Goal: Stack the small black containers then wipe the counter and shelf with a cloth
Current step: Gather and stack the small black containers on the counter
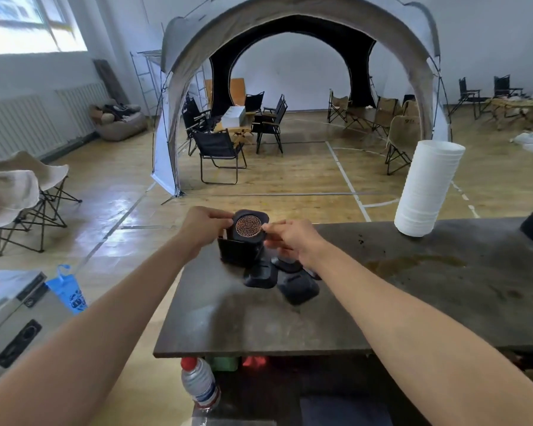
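A small black container (249, 225) with a round copper-patterned face is tilted toward me, pinched between both hands. My left hand (204, 225) grips its left edge and my right hand (290, 236) its right edge. It sits just above a black square holder (239, 252) standing on the dark counter (259, 324). Three more small black containers lie loose on the counter below: one (260, 275) at the left, one (299, 289) in front, one (286, 265) partly hidden under my right wrist. No cloth is in view.
A tall stack of white cups (425, 189) stands at the counter's far right, with a brownish spill (413, 262) and crumbs beside it. A water bottle (199, 384) stands below the near edge. A metal appliance (10, 305) sits at the left. Beyond are a tent and folding chairs.
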